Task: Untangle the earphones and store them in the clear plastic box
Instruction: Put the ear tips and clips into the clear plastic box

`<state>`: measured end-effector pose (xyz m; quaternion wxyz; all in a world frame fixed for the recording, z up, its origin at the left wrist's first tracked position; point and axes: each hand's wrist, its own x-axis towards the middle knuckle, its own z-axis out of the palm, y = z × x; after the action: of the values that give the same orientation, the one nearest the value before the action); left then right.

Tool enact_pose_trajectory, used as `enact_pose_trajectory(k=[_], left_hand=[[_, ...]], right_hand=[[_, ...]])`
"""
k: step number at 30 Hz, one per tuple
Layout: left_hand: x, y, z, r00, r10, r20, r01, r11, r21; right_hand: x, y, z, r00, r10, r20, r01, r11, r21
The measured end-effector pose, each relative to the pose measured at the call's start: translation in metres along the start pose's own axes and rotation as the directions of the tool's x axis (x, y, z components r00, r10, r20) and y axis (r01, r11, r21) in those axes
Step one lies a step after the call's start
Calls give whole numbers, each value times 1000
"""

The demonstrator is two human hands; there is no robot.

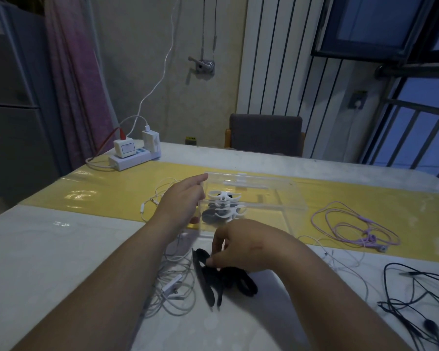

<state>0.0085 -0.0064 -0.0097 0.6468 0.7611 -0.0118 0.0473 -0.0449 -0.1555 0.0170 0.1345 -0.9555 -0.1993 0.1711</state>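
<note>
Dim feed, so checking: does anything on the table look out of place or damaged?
Nothing looks damaged or spilled. What stands out is the mess outside the clear plastic box: a white earphone tangle at its near left, purple earphones to its right, and black earphones sprawled at the near right.
</note>
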Motion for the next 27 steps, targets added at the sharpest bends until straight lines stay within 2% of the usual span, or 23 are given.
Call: enact_pose_trajectory(k=[3,5,17,20,24,27], left_hand=[[0,0,0,1000,1,1,-1,1000,8],[0,-1,0,1000,3,2,-3,1000,7],[0,0,1,1000,-4,-1,4,1000,-9],[0,-1,0,1000,1,-4,-1,1000,-7],[1,-1,-1,1000,3,-10,-4,1000,-23],[1,-1,-2,1000,5,-22,-6,999,-31]], right_hand=[[-5,-5,1,998,40,56,-41,999,24],[-8,-9,3,995,47,84,-46,999,-19],[-15,-8,5,991,128,-44,-135,958,-251],[-17,-8,-3,996,84,-43,-89,984,-152],[-18,0,-19,966,56,-253,-43,997,57],[-19,6,-25,937,46,-346,17,984,178]])
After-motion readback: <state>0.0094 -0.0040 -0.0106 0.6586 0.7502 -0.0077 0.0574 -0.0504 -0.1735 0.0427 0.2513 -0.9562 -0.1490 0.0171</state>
